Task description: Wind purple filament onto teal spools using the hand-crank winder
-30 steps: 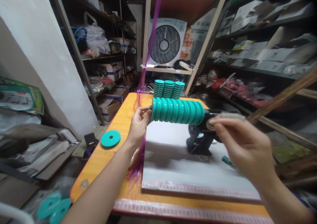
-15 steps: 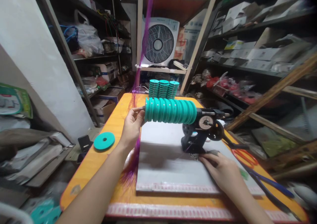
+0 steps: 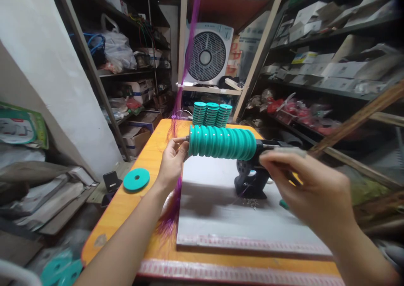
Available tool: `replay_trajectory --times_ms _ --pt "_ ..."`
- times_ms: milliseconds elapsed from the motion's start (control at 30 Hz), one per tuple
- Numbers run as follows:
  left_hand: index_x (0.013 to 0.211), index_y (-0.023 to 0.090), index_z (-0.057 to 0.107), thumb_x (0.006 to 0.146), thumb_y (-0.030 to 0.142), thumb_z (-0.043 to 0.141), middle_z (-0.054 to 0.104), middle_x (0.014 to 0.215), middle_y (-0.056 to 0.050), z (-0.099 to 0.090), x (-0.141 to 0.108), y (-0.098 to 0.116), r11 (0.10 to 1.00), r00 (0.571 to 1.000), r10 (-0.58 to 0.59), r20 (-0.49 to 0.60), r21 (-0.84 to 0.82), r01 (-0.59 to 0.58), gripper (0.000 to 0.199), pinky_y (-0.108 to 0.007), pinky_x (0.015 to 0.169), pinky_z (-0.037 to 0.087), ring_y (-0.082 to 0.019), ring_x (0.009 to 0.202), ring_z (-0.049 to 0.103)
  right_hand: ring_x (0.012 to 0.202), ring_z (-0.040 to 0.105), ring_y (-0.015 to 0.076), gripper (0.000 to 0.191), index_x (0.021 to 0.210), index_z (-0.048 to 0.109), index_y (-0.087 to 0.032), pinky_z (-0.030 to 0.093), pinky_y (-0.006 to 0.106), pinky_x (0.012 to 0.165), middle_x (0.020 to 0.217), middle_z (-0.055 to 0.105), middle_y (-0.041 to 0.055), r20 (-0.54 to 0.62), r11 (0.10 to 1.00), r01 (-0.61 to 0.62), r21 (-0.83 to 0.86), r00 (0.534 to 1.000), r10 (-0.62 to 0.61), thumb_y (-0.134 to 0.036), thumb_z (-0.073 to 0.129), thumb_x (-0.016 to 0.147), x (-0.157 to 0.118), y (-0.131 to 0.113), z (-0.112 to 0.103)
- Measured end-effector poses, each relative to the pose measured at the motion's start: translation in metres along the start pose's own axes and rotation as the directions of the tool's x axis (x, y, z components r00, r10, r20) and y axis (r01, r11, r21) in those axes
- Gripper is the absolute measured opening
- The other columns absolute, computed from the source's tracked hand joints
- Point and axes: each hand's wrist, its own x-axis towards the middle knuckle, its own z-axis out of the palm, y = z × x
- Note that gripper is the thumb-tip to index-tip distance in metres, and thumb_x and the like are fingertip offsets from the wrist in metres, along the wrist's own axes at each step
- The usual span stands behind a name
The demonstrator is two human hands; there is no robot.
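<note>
Ribbed teal roll of round discs [image 3: 222, 143] lies between the hands, the left hand [image 3: 173, 156] pinching a thin metal rod [image 3: 185, 139] at its near end. Blurred, the right hand [image 3: 315, 185] bunches its fingertips before a black machine stand [image 3: 251, 187]; whether they grip anything, I cannot tell. A left-hand slip could let the roll tilt; a right-hand sweep could scatter small silvery bits [image 3: 251, 203] below its fingertips; shiny purple strands [image 3: 170, 223] beside the left wrist might snag.

Discs [image 3: 222, 143], green, round, packed side by side in row on metal rod [image 3: 186, 138], lying crosswise before you. Machine [image 3: 249, 187], black, upright at row's right end as you face it, partly hidden.
</note>
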Motion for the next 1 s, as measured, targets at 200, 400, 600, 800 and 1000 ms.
replay_trajectory --times_ms 200,400,600,800,1000 --pt "0.107 0.012 0.041 0.068 0.057 0.058 0.055 0.101 -0.004 -0.001 0.0 0.001 1.0 1.0 -0.003 -0.002 -0.008 0.003 0.062 -0.012 0.08 0.051 0.003 0.081 0.056 0.073 0.065 0.009 0.015 0.096 0.056 -0.02 0.048 0.019 0.066 0.087 0.066 -0.0029 -0.047 0.998 0.059 -0.004 0.997 -0.06 -0.015 0.061 0.083 0.045 -0.01 0.022" --pt "0.108 0.012 0.041 0.067 0.058 0.058 0.054 0.097 -0.003 0.0 0.0 0.001 1.0 1.0 -0.001 0.001 -0.007 0.001 0.063 -0.011 0.079 0.051 0.003 0.08 0.055 0.072 0.064 0.0111 0.009 0.093 0.055 -0.019 0.046 0.022 0.063 0.085 0.066 -0.0018 -0.067 0.992 0.098 -0.077 0.992 -0.104 -0.017 0.058 0.085 0.053 -0.01 0.03" --pt "0.107 0.013 0.041 0.067 0.058 0.058 0.054 0.095 -0.001 0.0 0.0 0.0 1.0 1.0 -0.005 -0.003 -0.002 0.005 0.062 -0.01 0.077 0.051 0.004 0.079 0.055 0.065 0.061 0.0108 0.009 0.09 0.056 -0.018 0.041 0.022 0.059 0.078 0.064 -0.0025 -0.05 0.969 0.181 -0.167 0.98 -0.192 -0.013 0.058 0.082 0.058 -0.01 0.03" --pt "0.106 0.014 0.042 0.068 0.058 0.058 0.054 0.097 -0.001 -0.001 0.0 -0.001 1.0 1.0 -0.004 -0.011 0.004 0.004 0.06 -0.01 0.077 0.052 0.005 0.078 0.055 0.061 0.054 0.0122 0.012 0.088 0.054 -0.016 0.036 0.025 0.055 0.069 0.058 -0.0007 0.07 0.91 0.309 -0.276 0.951 -0.301 -0.006 0.053 0.081 0.065 -0.01 0.031" --pt "0.107 0.015 0.042 0.068 0.059 0.057 0.056 0.106 -0.002 -0.001 0.001 -0.001 1.0 1.0 0.002 0.005 0.009 -0.002 0.061 -0.011 0.079 0.052 0.004 0.081 0.056 0.074 0.058 0.0149 0.013 0.093 0.058 -0.016 0.042 0.026 0.062 0.081 0.063 0.0028 0.123 0.926 0.309 -0.216 0.95 -0.288 -0.009 0.052 0.084 0.066 -0.01 0.027"
